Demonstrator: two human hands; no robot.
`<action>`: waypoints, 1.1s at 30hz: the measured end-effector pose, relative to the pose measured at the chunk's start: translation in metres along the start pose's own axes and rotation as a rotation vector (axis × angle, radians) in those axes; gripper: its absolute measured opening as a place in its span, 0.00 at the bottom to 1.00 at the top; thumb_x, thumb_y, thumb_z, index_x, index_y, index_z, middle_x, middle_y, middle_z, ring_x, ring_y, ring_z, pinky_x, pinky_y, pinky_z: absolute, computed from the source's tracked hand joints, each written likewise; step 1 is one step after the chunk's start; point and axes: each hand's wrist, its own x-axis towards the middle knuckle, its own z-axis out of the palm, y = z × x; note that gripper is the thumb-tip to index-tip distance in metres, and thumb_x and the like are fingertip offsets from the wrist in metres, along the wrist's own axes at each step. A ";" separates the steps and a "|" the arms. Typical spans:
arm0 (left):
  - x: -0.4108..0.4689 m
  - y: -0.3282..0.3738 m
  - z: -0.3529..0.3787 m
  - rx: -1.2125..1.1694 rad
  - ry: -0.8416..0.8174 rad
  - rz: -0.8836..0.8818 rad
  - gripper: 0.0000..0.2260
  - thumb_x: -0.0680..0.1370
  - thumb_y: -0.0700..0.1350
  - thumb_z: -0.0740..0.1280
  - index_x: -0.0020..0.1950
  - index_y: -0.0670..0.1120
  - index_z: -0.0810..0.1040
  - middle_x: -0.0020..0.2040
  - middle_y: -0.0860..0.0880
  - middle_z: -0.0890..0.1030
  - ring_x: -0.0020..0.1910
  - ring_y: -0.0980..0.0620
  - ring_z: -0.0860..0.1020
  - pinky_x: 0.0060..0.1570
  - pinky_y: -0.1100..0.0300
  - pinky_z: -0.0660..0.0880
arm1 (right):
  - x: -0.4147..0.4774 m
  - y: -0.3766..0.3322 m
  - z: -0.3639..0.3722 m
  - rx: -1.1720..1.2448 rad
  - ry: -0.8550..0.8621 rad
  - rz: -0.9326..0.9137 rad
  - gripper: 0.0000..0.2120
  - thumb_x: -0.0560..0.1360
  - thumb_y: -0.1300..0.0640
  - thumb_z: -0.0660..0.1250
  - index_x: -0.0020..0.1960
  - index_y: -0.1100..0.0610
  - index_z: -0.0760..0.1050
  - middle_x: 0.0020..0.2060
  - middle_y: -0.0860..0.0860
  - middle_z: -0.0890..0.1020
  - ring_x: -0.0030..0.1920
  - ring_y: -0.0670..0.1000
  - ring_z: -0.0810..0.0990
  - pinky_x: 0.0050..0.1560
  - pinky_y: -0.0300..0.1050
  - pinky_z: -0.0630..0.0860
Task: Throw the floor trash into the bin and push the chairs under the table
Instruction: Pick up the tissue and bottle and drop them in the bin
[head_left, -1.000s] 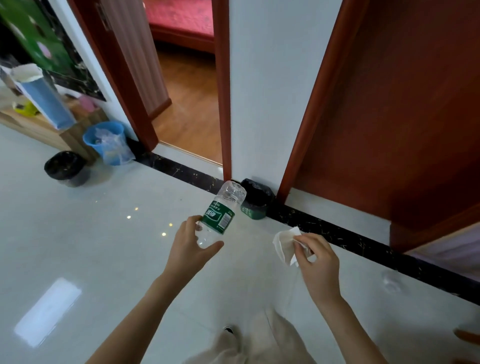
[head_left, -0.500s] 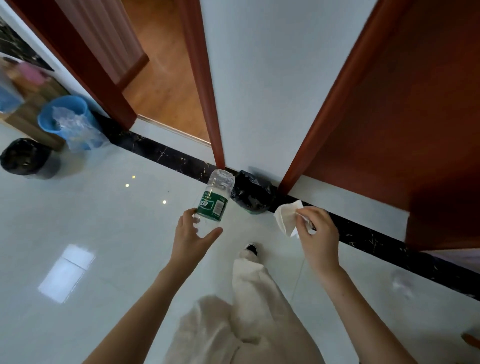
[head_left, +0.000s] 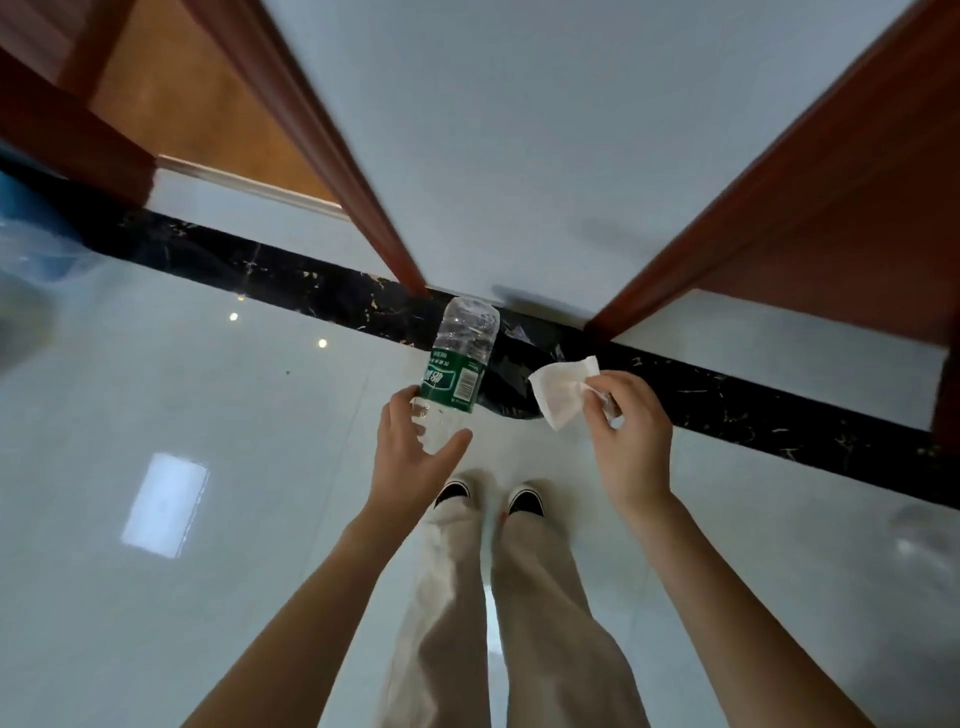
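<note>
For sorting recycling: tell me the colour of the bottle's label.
The label is green with white print, round the clear bottle; head view shows it.

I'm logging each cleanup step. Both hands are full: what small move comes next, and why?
Probably reach forward over the black-lined bin and let go: the left hand grips the bottle, the right hand pinches the tissue, and the bin sits just beyond them at the wall.
</note>
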 end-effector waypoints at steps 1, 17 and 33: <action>0.016 -0.012 0.010 0.003 -0.006 -0.003 0.30 0.70 0.49 0.75 0.67 0.49 0.66 0.58 0.51 0.71 0.51 0.53 0.73 0.50 0.58 0.73 | 0.005 0.015 0.017 0.009 -0.005 0.013 0.05 0.75 0.69 0.69 0.51 0.65 0.80 0.50 0.58 0.81 0.48 0.56 0.80 0.49 0.33 0.73; 0.165 -0.204 0.137 0.092 -0.101 0.015 0.31 0.70 0.50 0.75 0.68 0.49 0.65 0.58 0.52 0.71 0.53 0.52 0.73 0.50 0.57 0.73 | 0.043 0.217 0.245 -0.018 -0.121 0.074 0.08 0.77 0.65 0.67 0.55 0.63 0.80 0.56 0.55 0.79 0.52 0.51 0.79 0.52 0.36 0.74; 0.192 -0.165 0.131 0.497 -0.278 0.324 0.28 0.66 0.50 0.76 0.61 0.49 0.68 0.54 0.51 0.76 0.51 0.50 0.72 0.44 0.57 0.70 | 0.044 0.250 0.184 -0.035 -0.115 0.204 0.24 0.76 0.63 0.70 0.71 0.61 0.70 0.67 0.57 0.72 0.64 0.54 0.74 0.62 0.53 0.76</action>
